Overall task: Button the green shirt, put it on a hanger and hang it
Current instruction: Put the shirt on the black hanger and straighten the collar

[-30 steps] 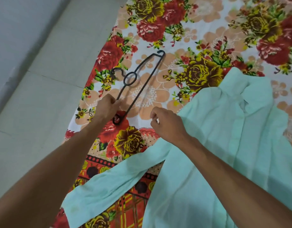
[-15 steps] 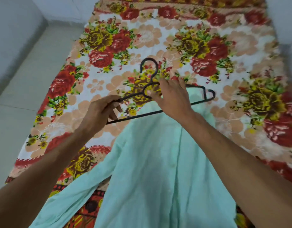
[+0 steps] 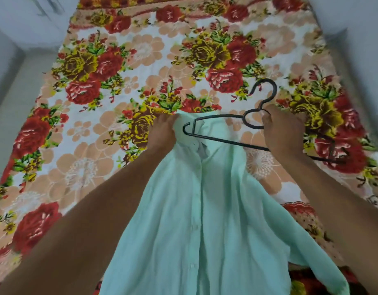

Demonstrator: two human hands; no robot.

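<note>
The pale green shirt (image 3: 196,209) lies front up on the bed, buttoned down its placket, collar at the far end. My left hand (image 3: 162,133) pinches the left side of the collar and lifts it. My right hand (image 3: 284,133) grips the black hanger (image 3: 222,141) just below its hook, which points away from me. The hanger's left tip hovers over the collar opening, while its right end is hidden behind my right hand and wrist.
A floral bedsheet (image 3: 141,60) in red, yellow and peach covers the bed under the shirt. Pale tiled floor (image 3: 11,107) runs along the bed's left side. Grey walls close off the far left and right corners.
My left hand let go of the hanger and took the collar. My right hand carried the hanger rightward. The hanger's left tip now sits above the collar.
</note>
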